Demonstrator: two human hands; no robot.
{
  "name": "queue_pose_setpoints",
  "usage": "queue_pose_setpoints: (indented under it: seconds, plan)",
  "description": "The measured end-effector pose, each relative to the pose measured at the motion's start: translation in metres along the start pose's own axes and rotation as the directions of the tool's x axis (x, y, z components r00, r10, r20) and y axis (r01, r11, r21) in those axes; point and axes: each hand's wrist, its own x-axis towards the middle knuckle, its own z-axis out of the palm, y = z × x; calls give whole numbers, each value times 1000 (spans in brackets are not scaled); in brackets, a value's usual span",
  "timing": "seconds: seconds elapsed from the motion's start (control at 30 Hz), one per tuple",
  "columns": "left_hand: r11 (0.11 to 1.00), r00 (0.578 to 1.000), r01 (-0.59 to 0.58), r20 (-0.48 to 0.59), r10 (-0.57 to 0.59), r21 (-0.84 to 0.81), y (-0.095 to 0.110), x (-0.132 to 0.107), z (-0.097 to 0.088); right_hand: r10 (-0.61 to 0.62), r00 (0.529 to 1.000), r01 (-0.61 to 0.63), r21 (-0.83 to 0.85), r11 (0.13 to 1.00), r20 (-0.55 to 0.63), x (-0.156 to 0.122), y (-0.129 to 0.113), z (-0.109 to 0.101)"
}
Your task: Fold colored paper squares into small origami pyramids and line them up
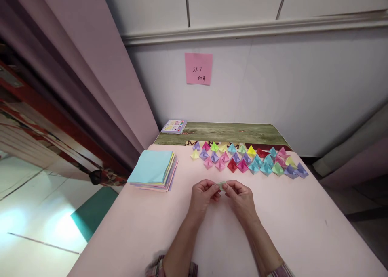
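Observation:
My left hand (pixel 203 195) and my right hand (pixel 241 198) meet over the middle of the pink table (pixel 303 228). Between their pinched fingertips is a small folded piece of pale green paper (pixel 222 184); both hands grip it, thumbs and forefingers pressed together. Beyond the hands lie several small folded paper shapes (pixel 248 160) in pink, purple, green, yellow, red and blue, set in rows. To the left of my left hand rests a stack of coloured paper sheets (pixel 154 168) with a light blue sheet on top.
A pack of paper (pixel 173 126) lies on a green wood-patterned surface (pixel 230 132) behind the table. A pink note (pixel 198 68) is stuck to the white wall. A curtain (pixel 100 67) hangs at the left, with bright floor (pixel 36 212) below.

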Motion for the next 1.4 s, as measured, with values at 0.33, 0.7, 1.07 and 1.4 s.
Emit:
queue_pose_setpoints:
  seconds: [0.33, 0.7, 1.07, 1.4]
  plan:
    - [982, 988, -153, 10, 153, 111, -6, 3, -3, 78, 984, -72, -43, 996, 160, 4, 3, -11]
    - [958, 969, -246, 21, 246, 145, 3, -2, 0, 187, 982, -185, 277, 943, 19, 7, 8, -8]
    - [964, 973, -230, 5, 231, 132, 0, -1, -1, 126, 992, -125, 224, 967, 13, 7, 10, -6]
    - [991, 996, -90, 0, 90, 95, -4, 2, 1, -91, 994, 86, -83, 993, -61, 1, 3, 1]
